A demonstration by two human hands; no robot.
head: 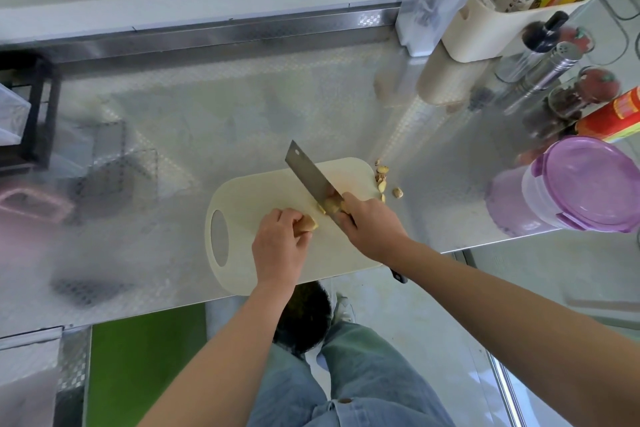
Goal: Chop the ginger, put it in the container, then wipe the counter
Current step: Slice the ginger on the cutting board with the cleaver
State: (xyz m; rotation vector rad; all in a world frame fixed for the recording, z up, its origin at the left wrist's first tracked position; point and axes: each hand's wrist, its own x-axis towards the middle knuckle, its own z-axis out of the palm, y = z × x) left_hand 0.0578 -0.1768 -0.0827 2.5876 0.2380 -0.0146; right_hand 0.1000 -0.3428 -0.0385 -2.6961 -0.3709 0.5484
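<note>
Two bare forearms (225,357) ran up from the bottom of the view, above blue jeans (363,374), to a pale chopping board (263,191) that lay at the near edge of the steel counter (242,107). The left hand (280,243) was curled over a knob of ginger (307,222), pinning it to the board with only its yellow cut end showing past the fingers. The right hand (372,225) was wrapped round the handle of a broad knife (306,172), whose blade slanted away across the board just beside that cut end. A smaller cut piece (330,206) sat against the blade by the right hand. Whether the edge touched the board could not be told. Brownish scraps (382,177) lay at the board's far right corner and spilled onto the counter. The container (581,184), with its purple lid on, stood well apart to the right. Chopping looked to be at an early stage, since most of the ginger was in one lump. To do it well, the left fingertips were best tucked back so that the knuckles, not the tips, faced the blade. The ginger should rest on a flat cut face so it could not roll. Thin, even slices would come from letting the blade's weight fall straight down. The board overhung the counter's edge slightly, so hard blows risked tipping it.
</note>
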